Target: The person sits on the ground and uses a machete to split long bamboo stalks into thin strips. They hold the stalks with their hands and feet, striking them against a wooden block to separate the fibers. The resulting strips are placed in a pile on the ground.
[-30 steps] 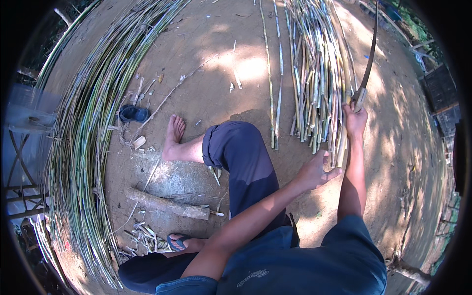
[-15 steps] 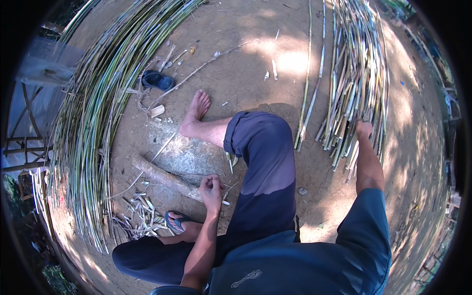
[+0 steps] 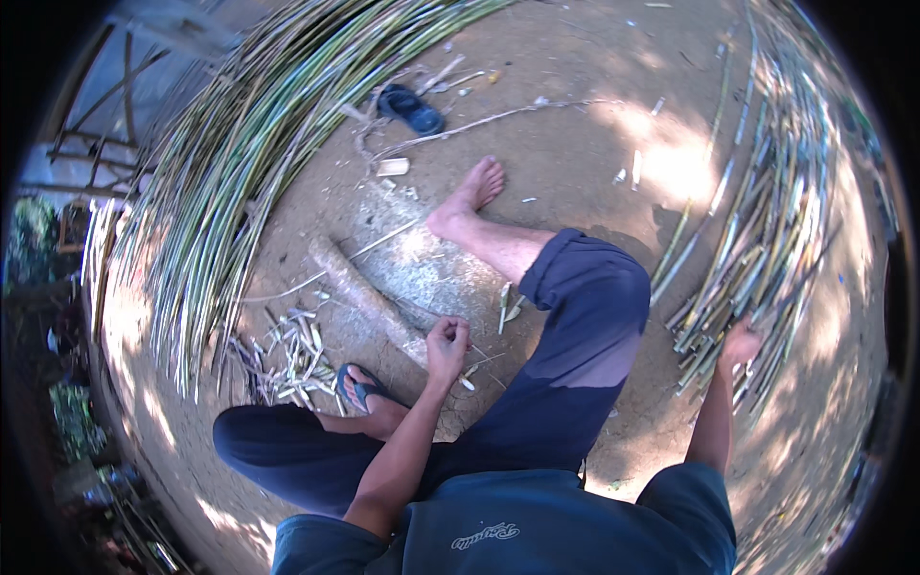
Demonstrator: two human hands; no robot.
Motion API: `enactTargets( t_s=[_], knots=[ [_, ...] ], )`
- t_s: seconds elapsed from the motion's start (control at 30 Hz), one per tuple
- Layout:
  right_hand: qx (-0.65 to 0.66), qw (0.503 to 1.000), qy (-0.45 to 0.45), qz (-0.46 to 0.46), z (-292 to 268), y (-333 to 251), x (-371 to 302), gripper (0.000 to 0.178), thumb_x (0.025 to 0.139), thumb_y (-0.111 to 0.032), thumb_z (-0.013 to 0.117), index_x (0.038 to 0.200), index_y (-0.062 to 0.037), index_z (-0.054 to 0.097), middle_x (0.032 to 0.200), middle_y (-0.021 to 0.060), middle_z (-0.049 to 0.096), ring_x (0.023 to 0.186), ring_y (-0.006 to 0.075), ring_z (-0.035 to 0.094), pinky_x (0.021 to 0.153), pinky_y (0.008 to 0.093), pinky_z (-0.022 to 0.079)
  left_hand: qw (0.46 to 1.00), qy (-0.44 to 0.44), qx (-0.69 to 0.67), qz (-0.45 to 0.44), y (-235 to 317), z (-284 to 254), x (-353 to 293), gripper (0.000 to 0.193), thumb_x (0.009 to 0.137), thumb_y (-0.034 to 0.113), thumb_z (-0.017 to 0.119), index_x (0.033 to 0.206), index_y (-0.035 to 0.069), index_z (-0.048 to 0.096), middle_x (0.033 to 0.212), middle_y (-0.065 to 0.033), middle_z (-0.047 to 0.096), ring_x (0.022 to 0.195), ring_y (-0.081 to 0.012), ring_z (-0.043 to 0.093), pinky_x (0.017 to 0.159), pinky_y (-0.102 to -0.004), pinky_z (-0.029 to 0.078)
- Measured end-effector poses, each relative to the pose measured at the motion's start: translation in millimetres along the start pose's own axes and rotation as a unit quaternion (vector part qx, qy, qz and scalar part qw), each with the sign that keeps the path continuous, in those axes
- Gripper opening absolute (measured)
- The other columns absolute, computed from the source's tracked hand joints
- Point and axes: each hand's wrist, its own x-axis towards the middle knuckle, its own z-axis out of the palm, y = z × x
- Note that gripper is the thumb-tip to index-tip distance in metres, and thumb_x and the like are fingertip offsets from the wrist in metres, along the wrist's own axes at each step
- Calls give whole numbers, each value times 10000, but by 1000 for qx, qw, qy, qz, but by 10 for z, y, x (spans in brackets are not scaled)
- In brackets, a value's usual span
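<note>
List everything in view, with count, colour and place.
Long slender stalks: many, greenish brown, left
Slender cut stalks: many, pale, right
Separate stalks: two, greenish, upper right
Open shoe: one, dark blue, upper middle
Dry branch: one, brown, below shoe
Squarish wooden chunk: one, pale, below shoe
Cylindrical log: one, brownish, left centre
Flat scraps: many, pale, left of flip-flop
Flip-flop: one, dark, on left foot
Shirt: one, dark blue, bottom
Trousers: one pair, navy, lower middle
Right foot: one, bare, centre
Left hand: one, fingers curled, near log
Right hand: one, blurred, at cut stalks
</note>
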Motion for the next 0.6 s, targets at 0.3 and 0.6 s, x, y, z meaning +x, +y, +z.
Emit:
enactTargets(
  t_s=[0.3,0.6],
  knots=[
    [303,928,-73,-203,-922,-952,-1894,392,955,-167,603,1257,81,570,1218,178,646,1059,264,646,915,347,492,970,235,-26,-48,-609,-729,275,384,964,282,574,742,-27,627,600,-62,589,522,-173,550,527,-335,454],
    [450,827,-82,-328,-2098,-2506,-2215,410,967,-184,598,1241,118,552,1205,154,654,1042,240,629,937,338,476,881,378,241,-149,-1182,-1130,37,323,882,306,594,1035,21,591,1083,-212,578,1047,-372,556,889,-466,438]
  ],
)
